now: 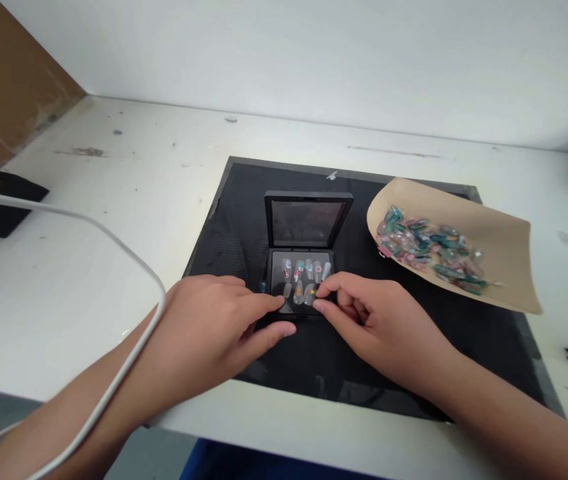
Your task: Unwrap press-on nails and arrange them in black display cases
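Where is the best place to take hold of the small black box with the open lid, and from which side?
Probably by the low base of the small black box, pinched across its left and right edges from the near side. The lid stands up at the far edge and blocks that side. The left hand and right hand already rest at the near edge.

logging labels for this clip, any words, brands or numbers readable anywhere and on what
No readable text in this view.
Small black case, lid open: no label shows; the false nails inside carry coloured designs, too small to tell whether any are letters.
Tan paper sheet with the pile of loose nails: unprinted.
Black mat and white table: only scuffs and stains.
Left hand and right hand: nothing written.
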`<state>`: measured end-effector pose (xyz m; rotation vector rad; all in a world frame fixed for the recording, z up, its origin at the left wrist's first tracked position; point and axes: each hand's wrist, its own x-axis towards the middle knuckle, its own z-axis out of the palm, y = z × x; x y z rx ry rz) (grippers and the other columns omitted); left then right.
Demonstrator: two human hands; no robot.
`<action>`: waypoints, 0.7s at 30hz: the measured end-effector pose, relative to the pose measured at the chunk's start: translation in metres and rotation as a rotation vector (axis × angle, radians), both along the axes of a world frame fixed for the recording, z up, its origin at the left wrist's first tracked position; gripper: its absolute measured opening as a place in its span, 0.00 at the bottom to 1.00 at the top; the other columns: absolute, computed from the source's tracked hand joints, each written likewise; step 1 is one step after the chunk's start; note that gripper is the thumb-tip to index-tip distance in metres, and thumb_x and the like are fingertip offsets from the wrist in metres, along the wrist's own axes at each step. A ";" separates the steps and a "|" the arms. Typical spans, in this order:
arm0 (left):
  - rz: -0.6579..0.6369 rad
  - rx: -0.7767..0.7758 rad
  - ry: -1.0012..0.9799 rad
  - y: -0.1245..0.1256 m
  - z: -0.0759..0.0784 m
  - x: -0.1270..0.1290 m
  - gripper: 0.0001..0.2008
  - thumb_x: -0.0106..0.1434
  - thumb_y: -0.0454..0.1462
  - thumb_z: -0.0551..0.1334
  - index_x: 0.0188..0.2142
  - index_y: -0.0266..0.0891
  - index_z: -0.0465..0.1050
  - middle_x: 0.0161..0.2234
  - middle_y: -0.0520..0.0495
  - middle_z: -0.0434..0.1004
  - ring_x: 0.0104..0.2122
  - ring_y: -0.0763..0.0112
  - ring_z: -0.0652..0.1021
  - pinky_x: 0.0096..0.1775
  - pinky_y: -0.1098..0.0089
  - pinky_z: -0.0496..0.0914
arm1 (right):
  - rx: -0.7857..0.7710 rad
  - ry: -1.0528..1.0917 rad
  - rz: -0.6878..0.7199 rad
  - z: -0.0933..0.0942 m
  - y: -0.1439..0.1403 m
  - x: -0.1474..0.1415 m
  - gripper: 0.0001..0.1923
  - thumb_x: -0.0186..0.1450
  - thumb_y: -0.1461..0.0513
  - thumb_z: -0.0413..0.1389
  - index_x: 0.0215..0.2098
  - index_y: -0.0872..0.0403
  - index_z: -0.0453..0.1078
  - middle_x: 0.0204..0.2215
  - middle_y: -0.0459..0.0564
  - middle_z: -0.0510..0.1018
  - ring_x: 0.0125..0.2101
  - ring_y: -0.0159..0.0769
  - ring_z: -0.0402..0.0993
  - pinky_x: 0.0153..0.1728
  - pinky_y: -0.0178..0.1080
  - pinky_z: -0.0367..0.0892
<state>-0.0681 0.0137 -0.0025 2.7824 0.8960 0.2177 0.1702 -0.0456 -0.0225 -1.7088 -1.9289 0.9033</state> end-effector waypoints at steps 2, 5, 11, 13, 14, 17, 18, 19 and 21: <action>-0.001 0.017 -0.008 0.000 0.000 0.000 0.16 0.71 0.50 0.59 0.45 0.46 0.81 0.25 0.55 0.79 0.25 0.65 0.80 0.25 0.66 0.65 | 0.016 -0.001 0.006 -0.001 0.000 0.000 0.04 0.69 0.61 0.57 0.39 0.50 0.75 0.18 0.37 0.63 0.18 0.27 0.58 0.22 0.34 0.54; -0.025 0.035 -0.031 0.000 0.000 -0.001 0.15 0.72 0.49 0.58 0.44 0.46 0.81 0.23 0.56 0.78 0.24 0.67 0.78 0.26 0.66 0.63 | 0.036 -0.003 0.021 -0.002 -0.001 -0.001 0.06 0.70 0.60 0.56 0.41 0.49 0.76 0.19 0.38 0.65 0.18 0.27 0.59 0.22 0.33 0.55; -0.063 0.026 -0.099 0.001 0.004 -0.002 0.13 0.72 0.47 0.59 0.40 0.46 0.80 0.23 0.58 0.77 0.23 0.71 0.77 0.27 0.67 0.63 | 0.167 -0.006 0.039 0.015 -0.010 0.003 0.07 0.70 0.60 0.57 0.42 0.48 0.77 0.21 0.39 0.73 0.19 0.27 0.64 0.22 0.33 0.58; -0.096 -0.036 -0.129 0.001 0.006 -0.001 0.10 0.72 0.45 0.60 0.41 0.46 0.79 0.27 0.58 0.79 0.25 0.73 0.78 0.29 0.68 0.65 | 0.287 -0.043 -0.023 0.028 -0.011 0.014 0.06 0.70 0.60 0.57 0.40 0.48 0.78 0.23 0.40 0.76 0.19 0.27 0.65 0.22 0.33 0.59; -0.128 -0.093 -0.154 0.000 0.008 0.000 0.09 0.72 0.44 0.61 0.42 0.46 0.78 0.28 0.58 0.80 0.26 0.74 0.78 0.29 0.69 0.66 | 0.347 -0.075 -0.091 0.035 -0.010 0.023 0.06 0.69 0.59 0.58 0.39 0.48 0.78 0.23 0.41 0.76 0.20 0.27 0.66 0.21 0.34 0.59; -0.262 -0.277 -0.231 -0.003 0.009 0.005 0.06 0.71 0.39 0.61 0.45 0.46 0.77 0.32 0.57 0.80 0.30 0.77 0.78 0.32 0.72 0.68 | 0.494 -0.171 -0.439 0.049 -0.003 0.064 0.07 0.65 0.56 0.63 0.38 0.49 0.79 0.20 0.42 0.73 0.19 0.28 0.63 0.21 0.35 0.59; -0.296 -0.279 -0.248 -0.004 0.008 0.006 0.07 0.71 0.38 0.61 0.46 0.46 0.77 0.34 0.56 0.80 0.32 0.76 0.78 0.34 0.72 0.69 | 0.503 -0.189 -0.534 0.050 0.000 0.081 0.09 0.64 0.55 0.64 0.40 0.50 0.80 0.21 0.42 0.73 0.20 0.29 0.63 0.22 0.35 0.60; -0.321 -0.233 -0.264 -0.005 0.006 0.008 0.08 0.71 0.37 0.62 0.48 0.45 0.77 0.37 0.54 0.80 0.35 0.75 0.78 0.38 0.71 0.70 | 0.504 -0.210 -0.595 0.050 0.003 0.098 0.10 0.63 0.55 0.65 0.40 0.51 0.81 0.21 0.43 0.73 0.20 0.29 0.63 0.22 0.36 0.59; -0.341 -0.083 -0.273 -0.006 0.002 0.010 0.10 0.71 0.36 0.62 0.50 0.45 0.77 0.43 0.52 0.81 0.41 0.71 0.78 0.46 0.67 0.70 | 0.414 -0.236 -0.580 0.044 0.006 0.130 0.12 0.61 0.55 0.66 0.40 0.51 0.81 0.21 0.43 0.74 0.21 0.29 0.63 0.23 0.36 0.58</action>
